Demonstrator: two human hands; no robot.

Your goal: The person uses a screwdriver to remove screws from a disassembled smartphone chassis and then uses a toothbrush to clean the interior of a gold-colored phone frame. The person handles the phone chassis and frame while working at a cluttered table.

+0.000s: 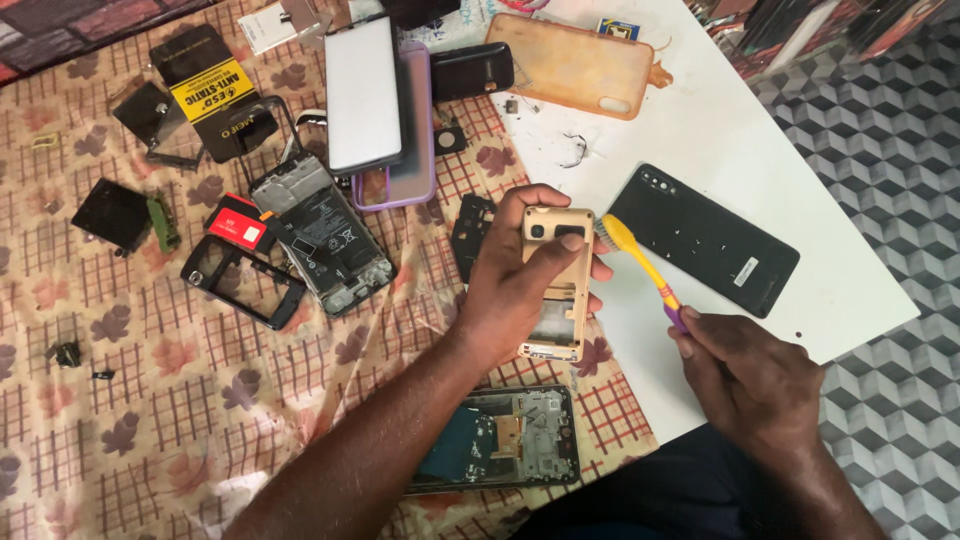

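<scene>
Gold phone frame (556, 285) sat at frame centre, held upright off the tabletop (700, 120), long axis running top to bottom of the picture, camera cut-out at its upper end. Left hand (515, 275) wrapped it from the left side; thumb lay across the upper face near the cut-out, remaining fingers (601, 270) curled round the right edge. Grasp closed firmly on the frame.

Right hand (745, 375) sat lower right, clenched round the purple end of a toothbrush (640, 265). Yellow shaft slanted up and to the left; bristle head touched, or sat just beside, the frame's upper right corner. Contact could not be told for certain. Brush lay to the right of the frame, so the right hand was the working side and the left the holder.

Around them: black back cover (705, 240) flat on the white tabletop just right of the brush, under the shaft's line but apart from it. Orange-tinted soft case (570, 65) at upper centre. Opened phone chassis (495, 440) lay below the left wrist on the patterned cloth (120, 440). Another stripped phone body (325, 235) and a black bezel (240, 280) lay centre left; a silver phone on a purple case (380, 100) sat above them. Small loose parts were scattered at far left.

Nothing stood between brush and frame.
</scene>
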